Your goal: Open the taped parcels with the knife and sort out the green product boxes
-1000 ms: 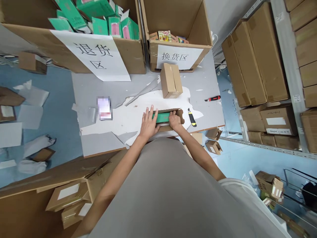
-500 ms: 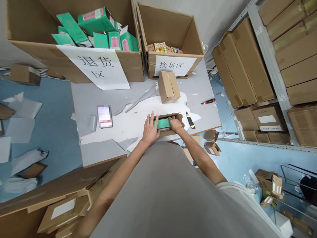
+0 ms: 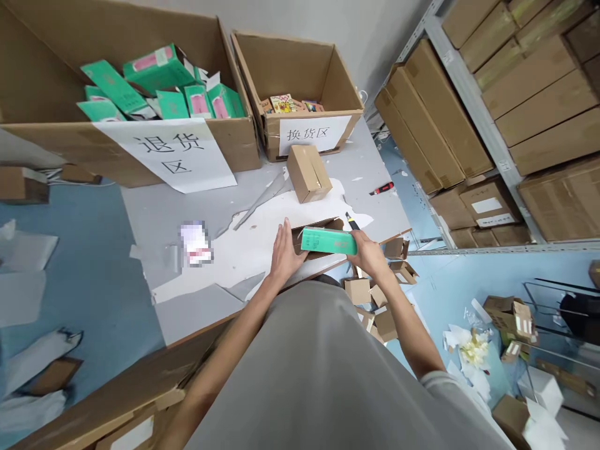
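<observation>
Item 1: slim green cardboard box [image 3: 328, 241] with small printed characters, too fine to read; located over the open brown cardboard carton [image 3: 334, 224] on the grey tabletop [image 3: 192, 319]. Right hand [image 3: 368, 253]: fingers closed around the box's right end. Left hand [image 3: 284, 256]: fingers straight, thumb spread apart, at the carton's left end; whether it presses there, cannot tell.

Item 2: large brown cardboard bin [image 3: 244, 147] of green-and-pink boxes [image 3: 173, 105]; white paper sign [image 3: 164, 150] reads "退货区".

Item 3: smaller brown cardboard bin [image 3: 272, 136] of colourful printed packs [image 3: 282, 103]; white paper sign [image 3: 312, 134] reads "换货区". Standing before it, closed brown cardboard box [image 3: 307, 175].

Item 4: yellow-and-black cutter [image 3: 352, 221]; red-and-black cutter [image 3: 383, 188].

Item 5: shelved brown carton [image 3: 487, 201], white labels, writing illegible.
</observation>
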Demonstrator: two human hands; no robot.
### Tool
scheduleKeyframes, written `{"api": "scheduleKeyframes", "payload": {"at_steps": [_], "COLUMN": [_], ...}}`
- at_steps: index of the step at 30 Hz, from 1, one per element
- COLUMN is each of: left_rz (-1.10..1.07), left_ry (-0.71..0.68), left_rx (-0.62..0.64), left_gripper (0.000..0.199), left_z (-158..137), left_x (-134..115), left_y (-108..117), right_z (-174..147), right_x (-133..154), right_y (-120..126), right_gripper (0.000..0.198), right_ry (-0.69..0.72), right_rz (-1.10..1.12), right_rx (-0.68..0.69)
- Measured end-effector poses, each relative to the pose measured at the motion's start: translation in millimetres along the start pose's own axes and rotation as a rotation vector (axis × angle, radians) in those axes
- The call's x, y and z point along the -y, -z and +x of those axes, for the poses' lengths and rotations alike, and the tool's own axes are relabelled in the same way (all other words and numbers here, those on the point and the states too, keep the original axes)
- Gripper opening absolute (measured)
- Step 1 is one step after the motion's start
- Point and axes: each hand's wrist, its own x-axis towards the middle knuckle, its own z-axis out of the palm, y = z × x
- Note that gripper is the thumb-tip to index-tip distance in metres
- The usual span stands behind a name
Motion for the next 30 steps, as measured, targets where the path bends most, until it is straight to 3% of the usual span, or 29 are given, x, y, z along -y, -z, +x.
{"api": "scheduleKeyframes", "payload": {"at_steps": [3, 6, 11, 13, 18, 21, 23, 27, 30], "left_rz": [-0.112, -0.345, -1.009, -1.154, -1.243, -1.225, -1.202, -1.140, -1.072], "left_ry": [0.007, 0.049, 0.377, 0.474, 0.487, 0.445, 0.434, 0.415, 0.400], "left_rx": [-0.061, -0.051, 0.392, 0.460, 0.380, 0.314, 0.262, 0.140, 0.057], "left_gripper": [0.122, 0.113, 0.109, 0.103, 0.084, 0.083, 0.084, 0.088, 0.093], "left_z": [-3, -16, -36, -38, -37, -37, -36, -34, -29], "left_x": [-14, -38, -76, -87, -102, -106, -107, -109, -117], "left_y": [11, 17, 17, 20, 31, 30, 25, 10, -6], "right_z": [-26, -39, -39, -37, -30, -20, -8, 28, 53], "right_x": [-10, 5, 51, 63, 56, 33, 18, 7, 16], "right_y": [-3, -13, -28, -32, -35, -26, -14, 23, 58], "right_gripper": [0.061, 0.065, 0.066, 0.069, 0.074, 0.083, 0.097, 0.130, 0.124], "right_ry": [-0.132, -0.262, -0.257, -0.234, -0.143, -0.032, 0.057, 0.181, 0.282], "right_rz": [0.371, 0.852, 1.505, 1.614, 1.615, 1.435, 1.286, 1.143, 1.032], "right_rx": [-0.167, -0.239, -0.134, -0.081, 0.026, 0.150, 0.163, -0.098, -0.310]}}
